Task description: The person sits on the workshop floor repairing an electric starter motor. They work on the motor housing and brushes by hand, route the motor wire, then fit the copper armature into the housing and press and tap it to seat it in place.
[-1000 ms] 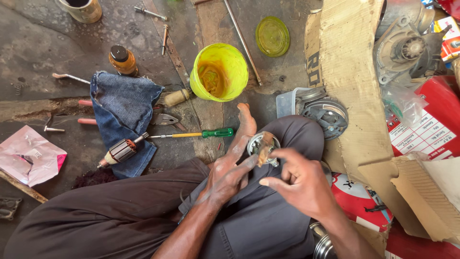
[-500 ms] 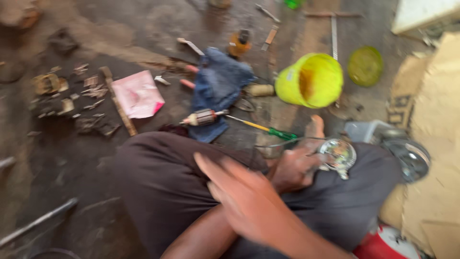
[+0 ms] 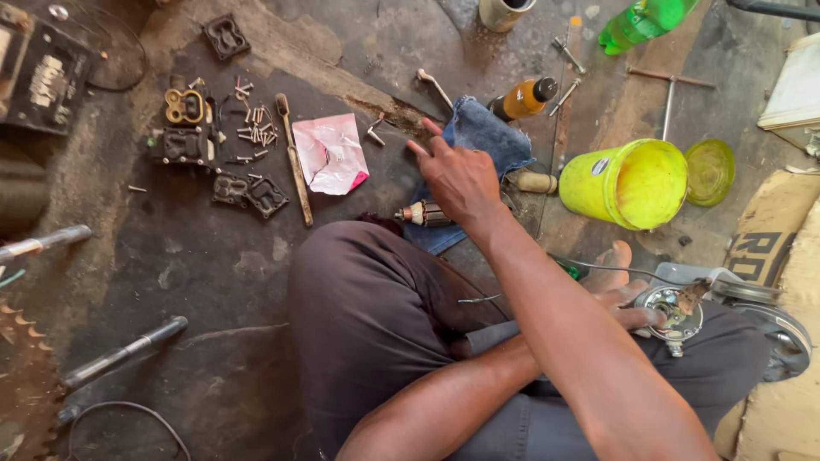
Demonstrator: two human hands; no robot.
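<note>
The right hand (image 3: 461,179), fingers spread and holding nothing, hovers just above the motor armature (image 3: 424,214) lying on the blue denim cloth (image 3: 483,141) with its long axis left-right, while the left hand (image 3: 623,299), farther off, grips the round metal motor housing (image 3: 675,312) on the lap.

A right hand (image 3: 461,175) reaches, fingers spread, over a blue denim rag (image 3: 483,137) near a small motor armature (image 3: 424,214), while the left hand (image 3: 628,303) grips a round metal part (image 3: 673,312) (resting on the knee) beside a yellow bucket (image 3: 628,183).
</note>
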